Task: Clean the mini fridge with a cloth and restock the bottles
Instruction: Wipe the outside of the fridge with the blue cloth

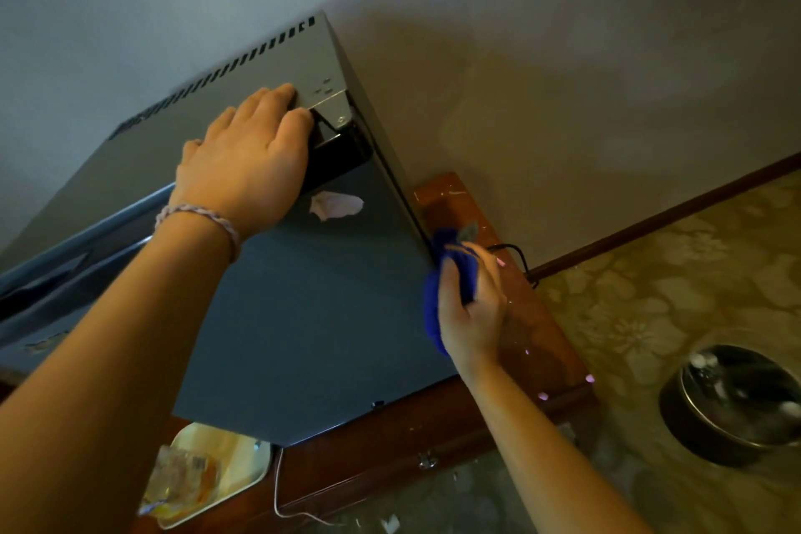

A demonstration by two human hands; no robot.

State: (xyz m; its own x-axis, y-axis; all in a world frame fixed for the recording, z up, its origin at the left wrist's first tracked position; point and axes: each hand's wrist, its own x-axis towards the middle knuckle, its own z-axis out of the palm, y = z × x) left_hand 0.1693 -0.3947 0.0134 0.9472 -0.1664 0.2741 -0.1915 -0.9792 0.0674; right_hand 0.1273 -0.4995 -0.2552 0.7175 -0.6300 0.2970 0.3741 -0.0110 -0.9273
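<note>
Blue cloth [450, 273] is bunched in your right hand [472, 308], fingers curling round it, and you are working it against the right edge of the mini fridge [303, 317], down by the wooden stand [520, 295]. Your left hand [247, 160] is lying flat, fingers relaxed, bracing the fridge's far top near the hinge [331, 108]. You are judged to be mid-wipe on the outside; next you are probably needing the door face, and no bottles are showing yet

Matt grey metal fridge [312, 308], fuzzy blue cloth [433, 308], glossy wooden stand [542, 317]
</note>
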